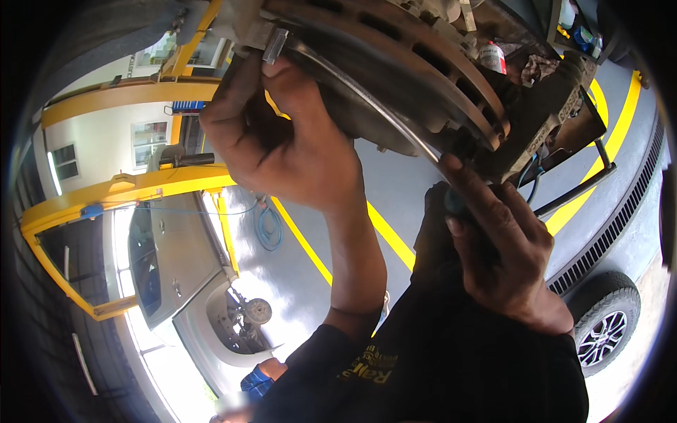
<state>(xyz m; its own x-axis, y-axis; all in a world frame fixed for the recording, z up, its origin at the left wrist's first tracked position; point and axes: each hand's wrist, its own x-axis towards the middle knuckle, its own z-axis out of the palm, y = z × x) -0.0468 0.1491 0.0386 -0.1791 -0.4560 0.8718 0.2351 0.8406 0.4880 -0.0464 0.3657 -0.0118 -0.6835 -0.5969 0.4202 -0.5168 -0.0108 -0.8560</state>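
Observation:
A rusty brake disc with slots along its edge hangs overhead at the top. Below it runs a long shiny metal bar with a dark handle. My right hand is wrapped around the handle end, its index finger laid along it. At the bar's far end, my left hand is closed, thumb pressed against a short, shiny, socket-like metal piece. Whether that piece is joined to the bar cannot be made out. My left fingers are partly hidden behind the hand.
Right of the disc hangs a dark suspension arm; a red-and-white can stands behind. Yellow lift arms cross at left. Beyond are a silver car with one wheel off, a coiled blue hose and another person's blue sleeve.

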